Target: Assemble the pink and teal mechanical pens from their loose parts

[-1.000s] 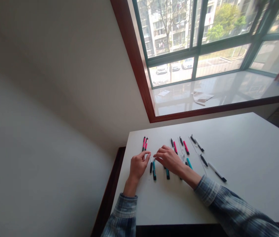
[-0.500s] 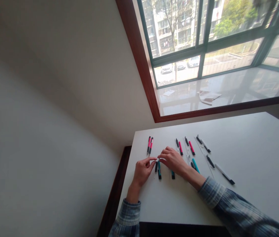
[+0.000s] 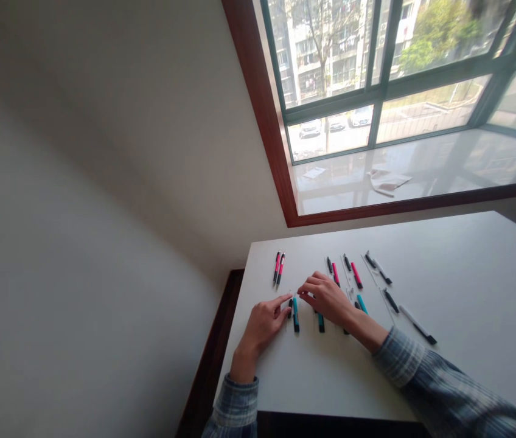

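Note:
My left hand (image 3: 263, 321) rests low over the table's left part, thumb and forefinger apart. Its fingertips are at a black pen grip (image 3: 290, 308), which lies beside a teal pen barrel (image 3: 296, 315) with a black end. My right hand (image 3: 326, 299) hovers just to the right, thumb and forefinger brought together. Something small and pale may be at its tips, too small to name. Under the right hand lies another teal and black pen barrel (image 3: 320, 322), partly covered. Two assembled pink and black pens (image 3: 278, 269) lie side by side beyond the left hand.
More pen parts lie on the white table (image 3: 468, 274): pink barrels (image 3: 356, 275), a teal barrel (image 3: 362, 303), black grips (image 3: 390, 300), thin refills and white barrels (image 3: 417, 324). Behind the table is a red-brown window frame (image 3: 331, 218); a wall (image 3: 125, 213) stands left.
The hands have drawn apart from near contact: the right moved slightly right, the left's thumb and forefinger came down to the black grip. The view shifted a little.

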Available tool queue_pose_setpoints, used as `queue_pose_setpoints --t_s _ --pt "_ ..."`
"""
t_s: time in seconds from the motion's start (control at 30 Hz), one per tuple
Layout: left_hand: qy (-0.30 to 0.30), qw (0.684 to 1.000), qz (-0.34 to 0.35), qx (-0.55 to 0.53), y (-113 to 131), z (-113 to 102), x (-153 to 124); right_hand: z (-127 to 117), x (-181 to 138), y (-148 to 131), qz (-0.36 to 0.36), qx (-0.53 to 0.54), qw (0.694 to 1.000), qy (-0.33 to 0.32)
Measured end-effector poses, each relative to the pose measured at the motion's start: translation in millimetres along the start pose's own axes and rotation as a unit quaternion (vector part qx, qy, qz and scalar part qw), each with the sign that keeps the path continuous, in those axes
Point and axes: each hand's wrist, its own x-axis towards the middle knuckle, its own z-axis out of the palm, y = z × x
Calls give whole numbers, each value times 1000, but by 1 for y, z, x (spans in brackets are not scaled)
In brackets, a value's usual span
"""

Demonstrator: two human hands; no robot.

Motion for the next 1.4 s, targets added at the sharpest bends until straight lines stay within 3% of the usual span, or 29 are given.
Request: queue_pose_setpoints --t_s 0.37,0.57,0.77,0.93,1.1,1.4 --pt "23 999 -5 -43 3 -2 2 -6 -2 -5 11 22 1000 5" --pt "53 987 2 -149 6 -3 1 -7 -2 -6 8 29 1000 7" --pt "35 968 -42 -244 4 -5 -1 -10 -2 -7 24 78 996 34" --pt "99 939 0 -328 3 -5 1 -8 -4 -7 55 149 983 87" --pt "130 937 -17 -324 2 2 4 -3 -4 -8 90 235 962 106" --pt "139 939 3 -316 8 4 6 -2 -4 -17 111 330 934 75"
